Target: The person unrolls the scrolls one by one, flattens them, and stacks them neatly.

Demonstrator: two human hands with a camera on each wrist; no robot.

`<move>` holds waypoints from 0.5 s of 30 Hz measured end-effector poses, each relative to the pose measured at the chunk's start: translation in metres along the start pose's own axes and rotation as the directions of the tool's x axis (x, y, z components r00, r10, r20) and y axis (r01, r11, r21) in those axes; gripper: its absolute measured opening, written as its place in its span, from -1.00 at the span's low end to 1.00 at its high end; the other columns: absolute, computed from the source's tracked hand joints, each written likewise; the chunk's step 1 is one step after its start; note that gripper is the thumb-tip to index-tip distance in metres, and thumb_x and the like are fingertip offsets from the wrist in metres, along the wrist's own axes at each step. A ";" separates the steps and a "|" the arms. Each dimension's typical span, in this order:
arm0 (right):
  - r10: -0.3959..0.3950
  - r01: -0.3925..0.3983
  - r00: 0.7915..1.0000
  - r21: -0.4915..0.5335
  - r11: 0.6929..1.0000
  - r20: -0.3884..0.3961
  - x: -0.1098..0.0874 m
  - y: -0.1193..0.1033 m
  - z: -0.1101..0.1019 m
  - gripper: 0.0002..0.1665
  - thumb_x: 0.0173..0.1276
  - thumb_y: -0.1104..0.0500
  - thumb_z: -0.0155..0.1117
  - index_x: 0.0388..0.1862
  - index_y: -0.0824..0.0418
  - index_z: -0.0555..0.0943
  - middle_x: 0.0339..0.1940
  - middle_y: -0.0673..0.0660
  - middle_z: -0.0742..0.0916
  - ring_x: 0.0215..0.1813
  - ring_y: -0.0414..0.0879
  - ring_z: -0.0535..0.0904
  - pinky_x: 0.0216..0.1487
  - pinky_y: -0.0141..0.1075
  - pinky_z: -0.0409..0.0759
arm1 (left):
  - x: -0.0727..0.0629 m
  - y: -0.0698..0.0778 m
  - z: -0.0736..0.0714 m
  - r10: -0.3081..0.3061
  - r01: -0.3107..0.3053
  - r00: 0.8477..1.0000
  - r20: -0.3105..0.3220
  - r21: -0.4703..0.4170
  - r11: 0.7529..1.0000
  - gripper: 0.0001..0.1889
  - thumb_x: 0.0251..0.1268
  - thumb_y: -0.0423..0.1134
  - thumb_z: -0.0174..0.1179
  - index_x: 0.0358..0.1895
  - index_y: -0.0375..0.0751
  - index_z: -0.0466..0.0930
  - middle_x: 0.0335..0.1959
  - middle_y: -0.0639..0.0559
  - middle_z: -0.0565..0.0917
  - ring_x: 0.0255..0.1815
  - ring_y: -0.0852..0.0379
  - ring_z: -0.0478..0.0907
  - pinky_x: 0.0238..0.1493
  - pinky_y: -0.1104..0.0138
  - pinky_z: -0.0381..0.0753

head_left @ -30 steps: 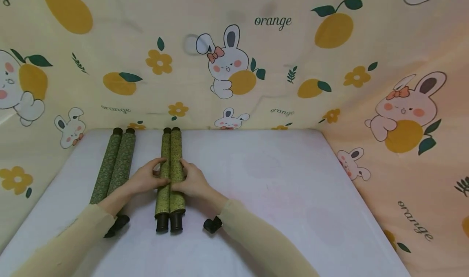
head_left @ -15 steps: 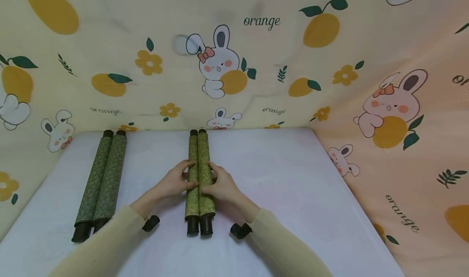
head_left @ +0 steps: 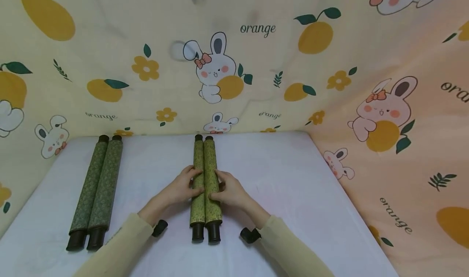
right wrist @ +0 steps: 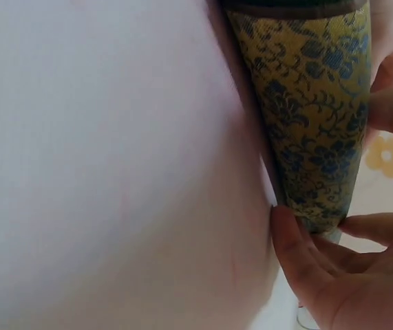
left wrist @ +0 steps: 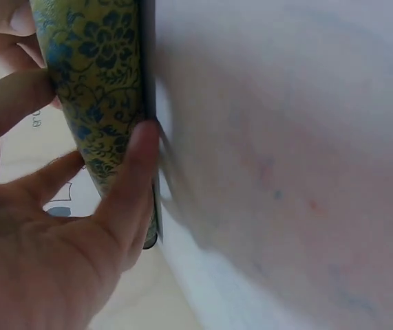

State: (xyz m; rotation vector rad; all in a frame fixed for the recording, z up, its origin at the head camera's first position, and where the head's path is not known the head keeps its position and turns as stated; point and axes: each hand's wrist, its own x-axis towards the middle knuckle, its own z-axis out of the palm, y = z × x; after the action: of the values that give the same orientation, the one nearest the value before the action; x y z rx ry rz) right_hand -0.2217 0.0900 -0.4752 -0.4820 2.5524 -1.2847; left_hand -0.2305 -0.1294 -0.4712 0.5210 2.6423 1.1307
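Two yellow-green brocade scroll rolls with dark end knobs lie side by side on the white table, in the middle of the head view. My left hand (head_left: 179, 189) grips the left scroll roll (head_left: 198, 212), thumb on the near part and fingers farther up its outer side. On the other side, my right hand (head_left: 234, 191) holds the right scroll roll (head_left: 213, 209) in the same way. A narrow gap shows between the rolls toward the far end. Blue floral patterning shows up close on the brocade (left wrist: 103, 82) in the left wrist view and on the brocade (right wrist: 313, 110) in the right.
Two darker green scroll rolls (head_left: 105, 187) with black-brown knobs lie together on the left of the white table (head_left: 293, 212). A cloth (head_left: 154, 20) printed with rabbits and oranges rises behind and along the sides. Small black wrist devices (head_left: 250, 235) hang at both sleeves.
Both hands have carried the yellow-green rolls rightward across the table, away from the green pair. Their far ends now stand slightly apart. The head view has shifted a little.
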 end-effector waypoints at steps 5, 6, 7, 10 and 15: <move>-0.036 0.038 0.999 -0.081 0.996 0.025 -0.002 0.000 0.001 0.08 0.25 0.11 0.53 0.65 0.32 0.21 0.58 0.38 0.32 0.03 -0.05 0.59 -0.04 -0.21 0.64 | -0.008 0.002 0.004 0.022 -0.024 0.999 0.029 0.059 0.998 -0.40 0.47 -0.21 0.26 0.50 -0.30 0.40 0.56 -0.65 -0.01 0.50 -0.64 0.13 0.37 -0.40 0.28; -0.041 0.044 0.999 -0.100 0.994 0.029 -0.002 -0.001 0.001 0.09 0.25 0.08 0.55 0.65 0.31 0.22 0.59 0.39 0.31 0.04 -0.03 0.59 -0.02 -0.18 0.64 | -0.009 0.002 0.005 0.026 -0.028 0.999 0.033 0.075 0.997 -0.41 0.48 -0.20 0.24 0.50 -0.28 0.41 0.57 -0.65 -0.01 0.50 -0.64 0.13 0.36 -0.40 0.28; -0.043 0.047 0.998 -0.118 0.992 0.034 -0.001 -0.001 0.001 0.10 0.25 0.05 0.56 0.65 0.29 0.22 0.60 0.39 0.29 0.06 -0.01 0.59 0.01 -0.14 0.64 | -0.010 0.003 0.005 0.030 -0.033 0.999 0.032 0.087 0.996 -0.42 0.48 -0.19 0.23 0.49 -0.27 0.42 0.57 -0.64 -0.01 0.50 -0.64 0.14 0.35 -0.40 0.29; -0.044 0.049 0.998 -0.147 0.988 0.037 0.001 -0.004 0.001 0.15 0.23 -0.06 0.59 0.66 0.24 0.22 0.62 0.39 0.24 0.24 0.15 0.56 0.19 0.01 0.61 | -0.010 0.003 0.005 0.028 -0.030 0.999 0.019 0.114 0.993 -0.42 0.48 -0.15 0.23 0.49 -0.23 0.43 0.57 -0.62 0.01 0.49 -0.62 0.17 0.34 -0.40 0.31; -0.022 0.029 0.999 -0.170 0.985 0.043 0.007 -0.009 0.003 0.26 0.19 -0.18 0.62 0.69 0.21 0.17 0.66 0.39 0.18 0.52 0.35 0.33 0.42 0.19 0.42 | -0.008 0.001 -0.001 0.018 -0.020 1.000 0.020 0.107 0.994 -0.34 0.45 0.01 0.31 0.49 -0.22 0.43 0.59 -0.59 0.00 0.50 -0.61 0.17 0.31 -0.41 0.34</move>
State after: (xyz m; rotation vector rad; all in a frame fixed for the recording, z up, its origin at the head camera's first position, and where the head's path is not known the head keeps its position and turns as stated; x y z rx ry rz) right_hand -0.2257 0.0803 -0.4701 -0.5707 2.6425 -1.0565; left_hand -0.2234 -0.1327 -0.4695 0.5755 2.6984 0.9887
